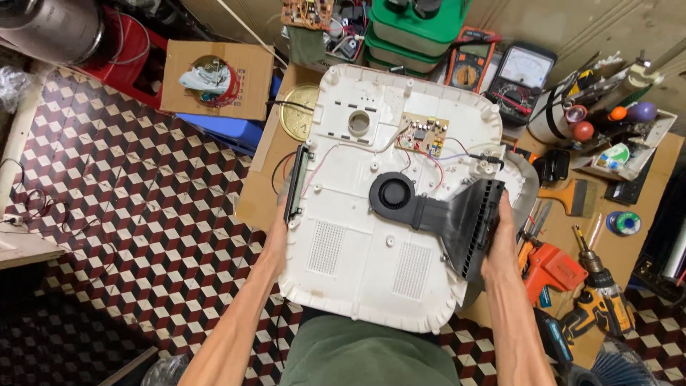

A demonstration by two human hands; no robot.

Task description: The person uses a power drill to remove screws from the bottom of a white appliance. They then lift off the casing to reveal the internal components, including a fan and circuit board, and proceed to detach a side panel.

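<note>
A large white plastic housing shell (357,236) lies inside-up across my lap and a low cardboard-covered bench. Inside it sit a black round blower fan with a flared black duct (436,214), a small tan circuit board (422,134) with red and white wires, and a long dark strip (296,184) on its left edge. My left hand (277,232) grips the shell's left rim, just below that strip. On the shell's right side, my right hand (503,239) holds the rim next to the duct's wide end.
Two multimeters (522,75), a green box (411,28), a tool tray (614,136), a brush (572,194), solder reel (625,223) and a yellow cordless drill (604,300) crowd the bench's right. A cardboard box (214,78) and red stool stand on the patterned tile floor at left.
</note>
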